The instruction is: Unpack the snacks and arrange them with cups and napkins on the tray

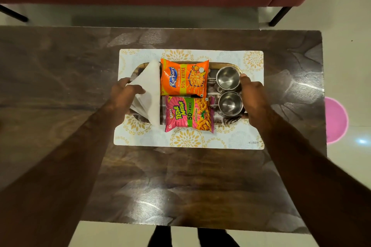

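Head view looks straight down on the tray (138,116), which sits on a patterned placemat (190,138) in the middle of the frame, on the dark table (60,66). The tray lies between my two hands. My left hand (124,94) grips its left end, and the thumb lies across the folded white napkins (149,94). My right hand (253,96) grips the right end, just beside the two steel cups (227,77), with the thumb near the rim of the upper one. Between napkins and cups lie the orange snack packet (184,79) above and the pink snack packet (188,114) below, both unopened. Both my forearms reach from the lower corners of the frame toward the tray, almost symmetric.
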`<action>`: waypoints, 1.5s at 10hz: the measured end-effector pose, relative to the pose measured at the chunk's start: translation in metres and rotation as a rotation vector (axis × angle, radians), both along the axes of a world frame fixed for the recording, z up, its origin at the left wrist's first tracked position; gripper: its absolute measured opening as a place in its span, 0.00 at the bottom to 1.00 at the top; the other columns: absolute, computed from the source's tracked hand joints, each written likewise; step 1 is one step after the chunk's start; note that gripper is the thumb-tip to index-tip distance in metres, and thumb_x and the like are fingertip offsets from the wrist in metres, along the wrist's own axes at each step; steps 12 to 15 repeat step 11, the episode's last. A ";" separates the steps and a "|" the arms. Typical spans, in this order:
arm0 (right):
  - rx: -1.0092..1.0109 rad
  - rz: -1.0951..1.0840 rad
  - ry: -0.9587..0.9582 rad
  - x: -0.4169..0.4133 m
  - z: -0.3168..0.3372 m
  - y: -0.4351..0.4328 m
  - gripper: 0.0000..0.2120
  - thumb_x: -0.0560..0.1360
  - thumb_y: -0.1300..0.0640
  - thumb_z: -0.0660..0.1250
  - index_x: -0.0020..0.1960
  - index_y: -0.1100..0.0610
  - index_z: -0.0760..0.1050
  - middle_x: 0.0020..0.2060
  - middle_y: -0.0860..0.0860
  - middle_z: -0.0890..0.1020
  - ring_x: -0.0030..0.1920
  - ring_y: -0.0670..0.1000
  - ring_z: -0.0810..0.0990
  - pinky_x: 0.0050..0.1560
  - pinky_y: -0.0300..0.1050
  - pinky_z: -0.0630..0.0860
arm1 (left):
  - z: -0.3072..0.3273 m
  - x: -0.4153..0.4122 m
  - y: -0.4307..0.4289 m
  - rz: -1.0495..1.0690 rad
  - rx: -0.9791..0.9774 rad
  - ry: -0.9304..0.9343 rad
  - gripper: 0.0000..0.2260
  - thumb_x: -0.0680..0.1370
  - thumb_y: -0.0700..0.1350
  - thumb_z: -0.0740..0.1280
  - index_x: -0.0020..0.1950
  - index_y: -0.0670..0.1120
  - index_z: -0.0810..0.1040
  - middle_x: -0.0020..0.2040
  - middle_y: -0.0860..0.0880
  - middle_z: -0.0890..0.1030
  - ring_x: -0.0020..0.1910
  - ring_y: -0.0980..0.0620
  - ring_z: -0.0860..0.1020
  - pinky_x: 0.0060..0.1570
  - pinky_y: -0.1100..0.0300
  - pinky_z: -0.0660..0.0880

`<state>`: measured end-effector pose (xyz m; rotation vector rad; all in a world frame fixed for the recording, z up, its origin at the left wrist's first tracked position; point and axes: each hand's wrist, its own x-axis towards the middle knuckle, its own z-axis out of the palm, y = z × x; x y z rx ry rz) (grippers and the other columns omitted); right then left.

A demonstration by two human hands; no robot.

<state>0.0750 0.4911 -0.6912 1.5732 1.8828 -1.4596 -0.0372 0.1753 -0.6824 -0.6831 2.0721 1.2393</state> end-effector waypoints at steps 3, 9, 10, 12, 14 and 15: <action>0.047 0.058 0.042 0.011 -0.007 -0.001 0.37 0.76 0.27 0.55 0.68 0.54 0.78 0.71 0.58 0.77 0.66 0.61 0.81 0.68 0.64 0.81 | -0.011 0.005 0.007 -0.045 -0.169 0.086 0.29 0.72 0.47 0.73 0.73 0.52 0.70 0.64 0.48 0.76 0.59 0.44 0.77 0.45 0.55 0.78; 0.606 0.977 -0.004 0.050 0.077 -0.036 0.36 0.86 0.38 0.52 0.88 0.54 0.48 0.88 0.54 0.52 0.89 0.58 0.50 0.84 0.65 0.57 | 0.079 0.058 -0.013 -0.924 -0.776 0.585 0.31 0.81 0.57 0.60 0.81 0.47 0.56 0.82 0.43 0.60 0.80 0.40 0.60 0.76 0.40 0.58; 0.683 1.026 0.027 0.053 0.101 -0.055 0.39 0.85 0.36 0.53 0.89 0.52 0.46 0.89 0.51 0.48 0.89 0.55 0.46 0.86 0.62 0.52 | 0.100 0.067 -0.013 -1.040 -0.787 0.698 0.32 0.82 0.57 0.55 0.83 0.47 0.52 0.83 0.44 0.56 0.82 0.42 0.54 0.78 0.42 0.53; 0.773 1.075 0.051 0.052 0.117 -0.068 0.43 0.83 0.33 0.55 0.89 0.52 0.44 0.89 0.50 0.47 0.89 0.55 0.44 0.87 0.61 0.49 | 0.113 0.071 -0.011 -1.080 -0.790 0.779 0.33 0.82 0.58 0.54 0.83 0.47 0.50 0.84 0.45 0.54 0.82 0.43 0.52 0.78 0.42 0.52; 0.773 1.075 0.051 0.052 0.117 -0.068 0.43 0.83 0.33 0.55 0.89 0.52 0.44 0.89 0.50 0.47 0.89 0.55 0.44 0.87 0.61 0.49 | 0.113 0.071 -0.011 -1.080 -0.790 0.779 0.33 0.82 0.58 0.54 0.83 0.47 0.50 0.84 0.45 0.54 0.82 0.43 0.52 0.78 0.42 0.52; 0.773 1.075 0.051 0.052 0.117 -0.068 0.43 0.83 0.33 0.55 0.89 0.52 0.44 0.89 0.50 0.47 0.89 0.55 0.44 0.87 0.61 0.49 | 0.113 0.071 -0.011 -1.080 -0.790 0.779 0.33 0.82 0.58 0.54 0.83 0.47 0.50 0.84 0.45 0.54 0.82 0.43 0.52 0.78 0.42 0.52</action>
